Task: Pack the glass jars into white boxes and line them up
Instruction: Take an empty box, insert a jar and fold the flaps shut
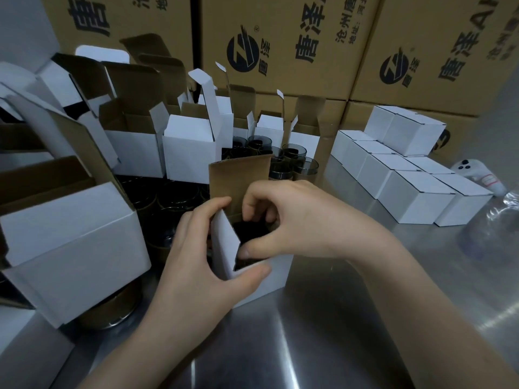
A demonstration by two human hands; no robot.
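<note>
Glass jar (249, 234), mostly hidden, sits dark inside white box (269, 282); left hand (191, 262) grips the box's side; right hand (295, 217) curls into its mouth, hold unclear.

brown cartons (280, 37) printed "唐泽", "沧州", circular logo

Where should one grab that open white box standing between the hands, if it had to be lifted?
By its lower walls, from the near side, much as the left hand grips it. The white box stands upright, top open, a dark jar inside and its brown lid flap sticking up; that flap would likely bend, while the flat walls offer firm opposite faces.
</note>
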